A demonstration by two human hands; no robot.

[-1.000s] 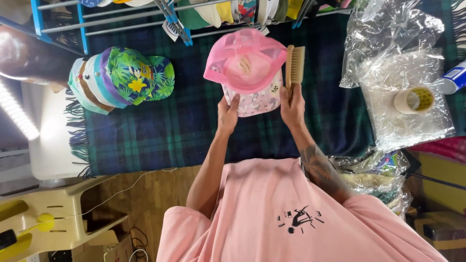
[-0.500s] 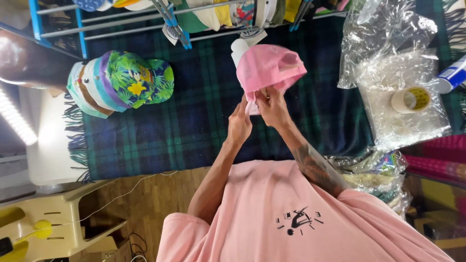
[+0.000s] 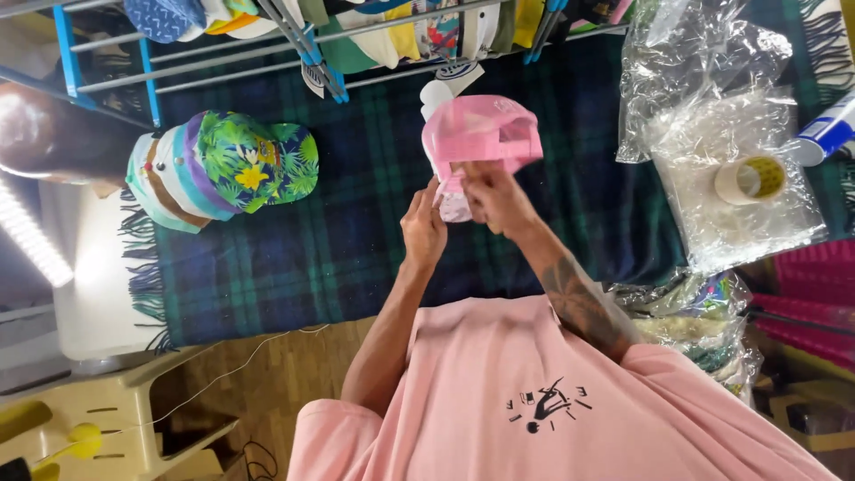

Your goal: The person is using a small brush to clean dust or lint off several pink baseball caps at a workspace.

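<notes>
Gripping the pink cap (image 3: 481,134) with both hands, left hand (image 3: 424,227) and right hand (image 3: 495,198) pinching its lower edge. It's held over the plaid blanket (image 3: 356,223). Stack of caps (image 3: 218,160) sits off to the side.

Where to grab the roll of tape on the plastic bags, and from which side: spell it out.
Take the roll of tape from above. It lies flat on the clear plastic bags, its hollow core facing up, so one finger could go inside the core and the thumb on the outer wall. Come from its near side, probably: a blue-and-white container lies close on the far right.
</notes>
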